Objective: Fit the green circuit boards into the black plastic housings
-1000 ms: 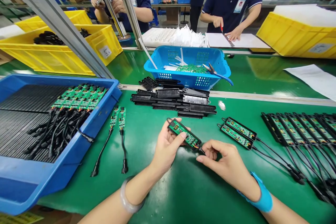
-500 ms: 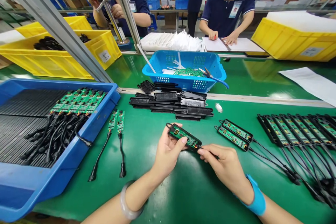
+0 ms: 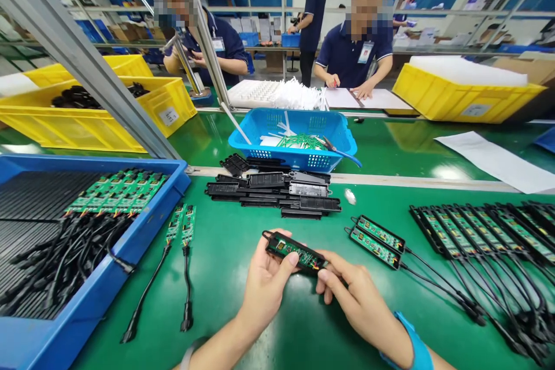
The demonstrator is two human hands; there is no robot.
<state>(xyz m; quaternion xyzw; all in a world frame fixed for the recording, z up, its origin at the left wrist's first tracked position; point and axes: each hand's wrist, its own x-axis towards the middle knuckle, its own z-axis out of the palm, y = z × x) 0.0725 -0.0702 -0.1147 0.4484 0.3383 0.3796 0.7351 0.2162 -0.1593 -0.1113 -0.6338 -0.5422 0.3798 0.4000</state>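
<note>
Circuit board (image 3: 288, 250) lies face up in a black plastic housing (image 3: 271, 247), held above the green desk (image 3: 321, 338) between your two hands. Its long axis runs on a slant: the looped end, with the digit display (image 3: 281, 245) beside it, points left and away from you, while the end with the coloured wires (image 3: 315, 265) points right and slightly nearer. Your left hand (image 3: 266, 286) has the housing from the left, fingers beneath and behind, thumb laid across the middle of the board. That grip is closed round the body. Your right hand (image 3: 352, 289) is nearer the wired end and meets it almost in line with the long axis. Its grip is a narrow pinch on that end of the housing; the fingertips hide whether the cable is caught in it too, so you can't tell from this view. Work along the slant there, judging by how the piece sits: your left hand steadies, your right hand has the end that needs the finer touch. Off to your right, two filled housings (image 3: 378, 240) lie on the same slant, cables trailing toward you; to your left, two loose boards (image 3: 181, 224) lie beside the blue tray (image 3: 177, 176).
</note>
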